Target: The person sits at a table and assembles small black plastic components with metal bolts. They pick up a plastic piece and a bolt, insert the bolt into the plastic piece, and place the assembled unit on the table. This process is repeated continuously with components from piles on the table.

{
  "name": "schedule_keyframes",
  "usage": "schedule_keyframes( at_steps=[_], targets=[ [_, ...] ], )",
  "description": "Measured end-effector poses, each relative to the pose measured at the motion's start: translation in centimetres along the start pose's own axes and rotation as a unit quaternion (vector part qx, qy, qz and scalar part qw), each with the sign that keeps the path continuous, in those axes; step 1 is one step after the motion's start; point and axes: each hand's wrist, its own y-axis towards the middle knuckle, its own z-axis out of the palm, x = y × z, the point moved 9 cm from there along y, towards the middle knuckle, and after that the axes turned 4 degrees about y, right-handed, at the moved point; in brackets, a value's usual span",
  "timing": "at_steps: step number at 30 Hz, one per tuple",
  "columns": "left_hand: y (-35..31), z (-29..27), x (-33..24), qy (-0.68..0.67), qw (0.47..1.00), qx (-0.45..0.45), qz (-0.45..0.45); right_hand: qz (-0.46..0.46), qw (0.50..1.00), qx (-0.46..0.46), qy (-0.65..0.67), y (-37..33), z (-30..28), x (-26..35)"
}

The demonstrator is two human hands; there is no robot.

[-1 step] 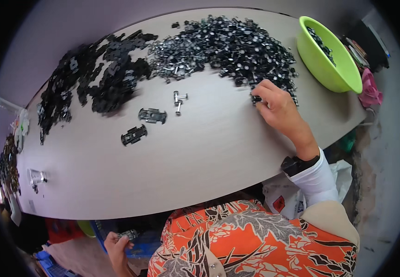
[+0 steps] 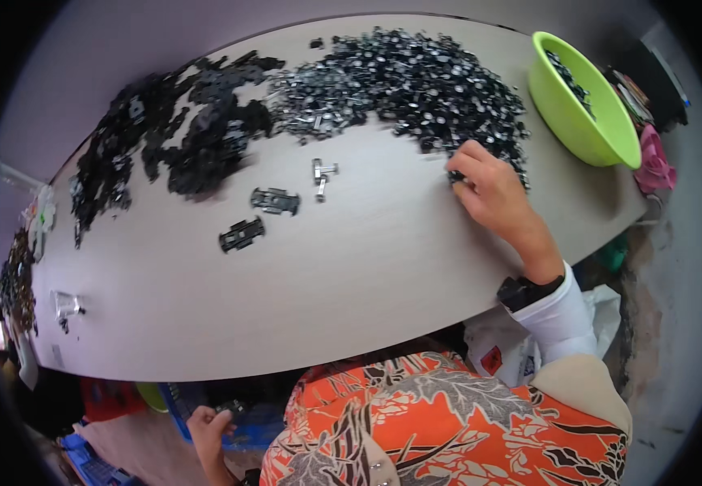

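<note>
My right hand (image 2: 493, 190) is at the near right edge of a heap of small wheel axles (image 2: 440, 89), with its fingers pinched on a dark wheel axle (image 2: 454, 176). Below the table edge at lower left, my left hand (image 2: 208, 429) has thumb and fingers closed at one end of a dark toy car chassis (image 2: 232, 407), above a blue crate (image 2: 247, 439). On the table between the hands lie two black toy car chassis (image 2: 276, 201) (image 2: 242, 235). Close to them are a few silver axles with wheels (image 2: 321, 178).
Black chassis parts (image 2: 205, 154) are heaped at the far left. A lime-green basin (image 2: 590, 134) holding dark parts stands at far right, beside pink cloth (image 2: 653, 162). A clear cup (image 2: 65, 304) sits near the table's left end. White bags (image 2: 493, 344) are below the right edge.
The whole view has shifted slightly. My right hand stays at the axle heap with its fingers pinched. The chassis at my left hand looks darker and slightly farther from the palm.
</note>
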Motion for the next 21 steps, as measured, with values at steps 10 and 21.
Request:
schedule_keyframes(
  at_steps=[10, 21],
  targets=[
    [-0.1, 7.4, -27.4, 0.12, 0.914, 0.019, 0.387, -0.212, 0.969, 0.055, 0.113, 7.7, 9.0, 8.3],
    [3.3, 21.4, -36.1, 0.357, 0.72, 0.008, 0.595, -0.007, 0.986, 0.054, 0.159, 5.5, 6.4, 4.8]
  ],
)
